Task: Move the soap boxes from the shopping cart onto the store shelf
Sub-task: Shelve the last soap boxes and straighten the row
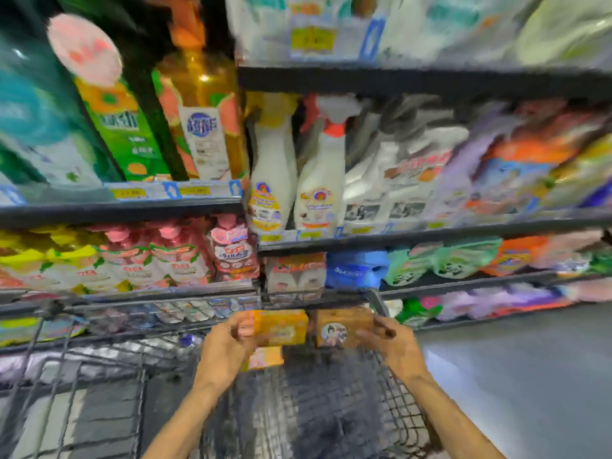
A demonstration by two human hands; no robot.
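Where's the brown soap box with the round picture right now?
In the head view, the brown soap box is low and centre-right, gripped by the right hand above the shopping cart, beside the orange soap box in the left hand.

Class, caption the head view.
Left hand and right hand each hold a soap box above the shopping cart.

Two soap boxes [281, 327] side by side above the cart [99, 376], shelves [414, 236] behind
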